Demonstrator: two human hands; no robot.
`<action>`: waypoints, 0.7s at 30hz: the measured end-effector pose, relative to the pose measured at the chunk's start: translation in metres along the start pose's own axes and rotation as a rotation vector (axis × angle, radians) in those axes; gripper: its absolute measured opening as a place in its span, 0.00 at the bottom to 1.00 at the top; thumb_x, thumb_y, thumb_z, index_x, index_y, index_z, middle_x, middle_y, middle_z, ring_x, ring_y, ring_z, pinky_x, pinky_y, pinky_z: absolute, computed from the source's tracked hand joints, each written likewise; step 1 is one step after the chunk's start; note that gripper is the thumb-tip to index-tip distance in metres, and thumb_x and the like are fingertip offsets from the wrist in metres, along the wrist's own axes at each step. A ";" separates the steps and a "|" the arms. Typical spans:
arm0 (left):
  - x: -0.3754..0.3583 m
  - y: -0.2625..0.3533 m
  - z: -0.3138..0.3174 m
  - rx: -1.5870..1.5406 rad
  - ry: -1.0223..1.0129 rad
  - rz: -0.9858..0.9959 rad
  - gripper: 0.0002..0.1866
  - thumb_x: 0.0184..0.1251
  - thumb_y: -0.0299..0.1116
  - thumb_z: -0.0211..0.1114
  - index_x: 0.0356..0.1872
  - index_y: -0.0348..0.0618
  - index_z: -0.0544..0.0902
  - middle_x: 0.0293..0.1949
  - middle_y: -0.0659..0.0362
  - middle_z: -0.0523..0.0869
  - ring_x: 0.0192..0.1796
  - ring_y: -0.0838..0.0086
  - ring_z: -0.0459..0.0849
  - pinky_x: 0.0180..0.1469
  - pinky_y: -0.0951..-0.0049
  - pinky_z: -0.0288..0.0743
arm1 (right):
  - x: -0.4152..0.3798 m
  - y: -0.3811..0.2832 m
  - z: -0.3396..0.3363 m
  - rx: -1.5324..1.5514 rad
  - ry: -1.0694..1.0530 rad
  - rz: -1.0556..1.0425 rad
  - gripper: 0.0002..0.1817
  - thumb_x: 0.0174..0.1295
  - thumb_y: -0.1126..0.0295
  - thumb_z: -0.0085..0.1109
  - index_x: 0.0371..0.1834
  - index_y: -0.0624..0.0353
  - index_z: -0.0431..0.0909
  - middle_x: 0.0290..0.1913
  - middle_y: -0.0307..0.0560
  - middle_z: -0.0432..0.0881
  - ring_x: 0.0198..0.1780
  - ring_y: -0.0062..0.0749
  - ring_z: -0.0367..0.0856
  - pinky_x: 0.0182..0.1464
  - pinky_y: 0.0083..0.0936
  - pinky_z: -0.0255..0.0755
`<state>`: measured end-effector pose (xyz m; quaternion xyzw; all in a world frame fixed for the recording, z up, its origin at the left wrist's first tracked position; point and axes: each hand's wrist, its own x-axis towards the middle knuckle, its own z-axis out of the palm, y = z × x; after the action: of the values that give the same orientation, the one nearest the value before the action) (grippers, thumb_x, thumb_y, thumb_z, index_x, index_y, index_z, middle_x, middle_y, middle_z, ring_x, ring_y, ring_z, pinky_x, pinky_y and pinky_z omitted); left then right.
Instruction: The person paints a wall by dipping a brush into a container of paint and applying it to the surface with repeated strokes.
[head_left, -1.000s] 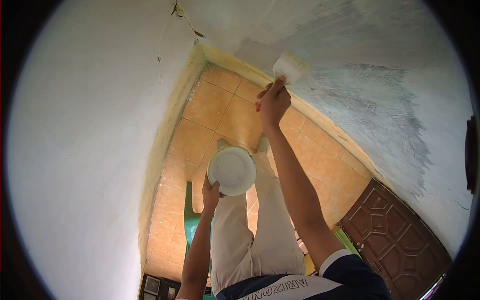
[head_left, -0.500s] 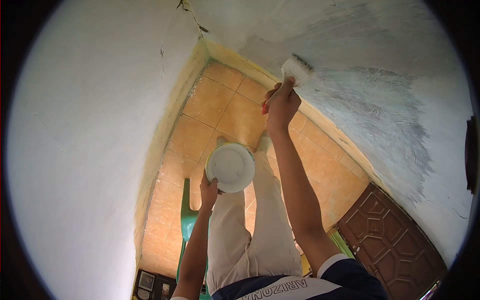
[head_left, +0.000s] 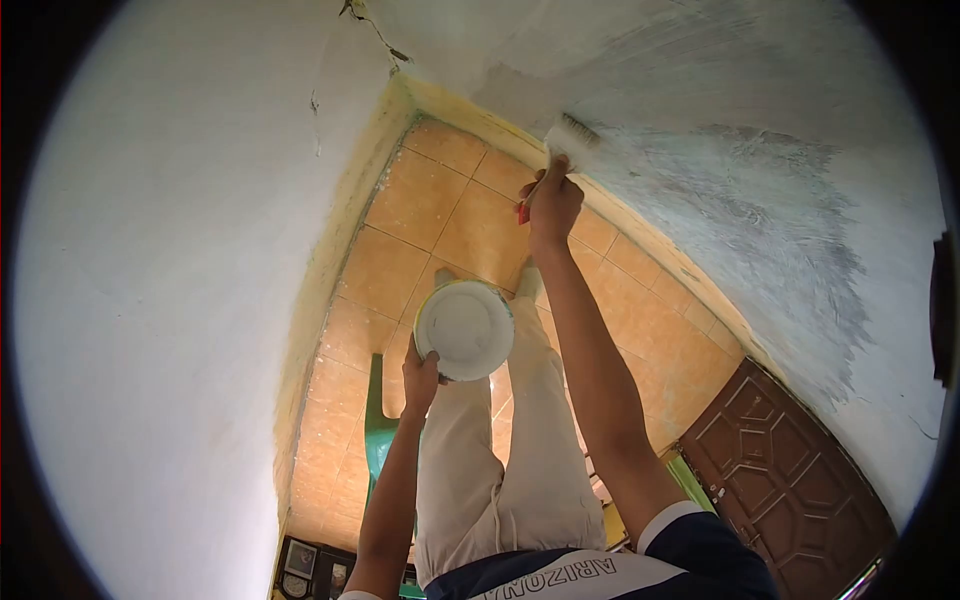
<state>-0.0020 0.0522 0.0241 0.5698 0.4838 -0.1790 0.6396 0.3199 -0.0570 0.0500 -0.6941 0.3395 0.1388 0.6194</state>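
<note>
My right hand [head_left: 555, 205] is closed around the handle of a wide paintbrush [head_left: 568, 138], whose red handle end shows below the fingers. The bristles are against or very close to the right-hand wall [head_left: 700, 170], which carries grey, streaky wet-looking patches. With my left hand [head_left: 422, 375] I grip the rim of a round paint bucket [head_left: 465, 330], thumb over the edge. White paint covers the inside of the bucket. It is held over my legs, below and left of the brush.
A pale wall [head_left: 170, 280] rises on the left, cracked near the corner. Orange floor tiles [head_left: 400, 265] lie below. A green plastic chair [head_left: 378, 430] stands left of my legs. At lower right is a brown panelled door [head_left: 790, 480], and dark framed items [head_left: 300, 562] sit at lower left.
My right hand and the brush have shifted slightly left along the right-hand wall. The bucket in my left hand has moved a little up and right.
</note>
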 end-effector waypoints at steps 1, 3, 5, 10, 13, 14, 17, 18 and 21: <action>0.000 0.002 0.001 -0.001 -0.002 -0.001 0.34 0.67 0.23 0.52 0.78 0.41 0.66 0.51 0.45 0.88 0.34 0.65 0.90 0.24 0.71 0.85 | -0.007 -0.009 0.000 0.049 0.023 -0.071 0.33 0.81 0.43 0.43 0.28 0.62 0.75 0.15 0.46 0.76 0.13 0.28 0.74 0.15 0.27 0.73; -0.001 0.007 0.002 0.037 0.002 -0.013 0.34 0.67 0.23 0.52 0.77 0.41 0.67 0.51 0.45 0.88 0.35 0.65 0.91 0.24 0.71 0.85 | -0.027 -0.024 -0.002 0.095 0.041 -0.144 0.34 0.82 0.44 0.41 0.27 0.63 0.74 0.14 0.48 0.75 0.10 0.29 0.73 0.13 0.26 0.71; 0.001 0.003 0.004 0.024 0.004 0.001 0.34 0.67 0.23 0.52 0.77 0.41 0.67 0.51 0.45 0.88 0.35 0.65 0.91 0.24 0.71 0.86 | -0.049 -0.035 -0.005 0.136 -0.048 -0.276 0.34 0.83 0.44 0.40 0.25 0.62 0.72 0.13 0.47 0.74 0.08 0.28 0.70 0.13 0.25 0.68; 0.000 0.000 0.005 0.020 -0.013 -0.019 0.34 0.67 0.23 0.53 0.78 0.42 0.67 0.52 0.45 0.87 0.34 0.64 0.91 0.24 0.71 0.86 | -0.042 -0.038 0.007 0.186 0.001 -0.383 0.34 0.83 0.44 0.39 0.24 0.60 0.69 0.13 0.47 0.74 0.08 0.27 0.69 0.12 0.24 0.66; 0.000 -0.002 0.008 0.009 0.006 0.002 0.35 0.67 0.23 0.53 0.78 0.42 0.66 0.52 0.45 0.87 0.33 0.65 0.90 0.24 0.70 0.86 | -0.016 -0.020 0.016 0.112 0.028 -0.336 0.34 0.83 0.44 0.39 0.24 0.60 0.70 0.13 0.47 0.73 0.09 0.28 0.70 0.13 0.25 0.68; 0.000 -0.005 0.007 0.014 0.004 0.006 0.35 0.67 0.23 0.53 0.78 0.42 0.66 0.52 0.45 0.87 0.33 0.65 0.90 0.24 0.71 0.85 | -0.010 -0.011 0.018 0.069 0.024 -0.295 0.34 0.83 0.43 0.40 0.24 0.60 0.70 0.13 0.47 0.73 0.09 0.28 0.71 0.13 0.25 0.70; -0.003 -0.005 0.006 0.009 0.011 -0.006 0.35 0.67 0.22 0.53 0.79 0.43 0.66 0.52 0.45 0.87 0.33 0.65 0.90 0.23 0.71 0.85 | 0.011 0.020 0.016 0.064 -0.038 -0.152 0.33 0.82 0.43 0.42 0.26 0.61 0.72 0.14 0.46 0.74 0.11 0.28 0.72 0.14 0.26 0.72; -0.004 -0.007 0.005 0.004 0.017 -0.021 0.35 0.67 0.22 0.53 0.79 0.43 0.66 0.52 0.45 0.86 0.33 0.65 0.90 0.23 0.71 0.85 | 0.012 0.021 0.016 0.061 -0.044 -0.153 0.33 0.82 0.43 0.42 0.26 0.61 0.72 0.14 0.46 0.74 0.11 0.28 0.72 0.14 0.26 0.72; -0.003 -0.013 0.001 -0.029 0.022 -0.026 0.36 0.63 0.25 0.56 0.77 0.42 0.68 0.49 0.49 0.86 0.32 0.68 0.88 0.22 0.71 0.84 | 0.010 0.024 0.012 0.083 -0.062 -0.099 0.29 0.80 0.43 0.46 0.31 0.58 0.73 0.16 0.44 0.75 0.13 0.28 0.72 0.16 0.27 0.70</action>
<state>-0.0131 0.0469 0.0189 0.5560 0.5008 -0.1740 0.6402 0.3148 -0.0481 0.0234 -0.6793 0.2908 0.1152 0.6638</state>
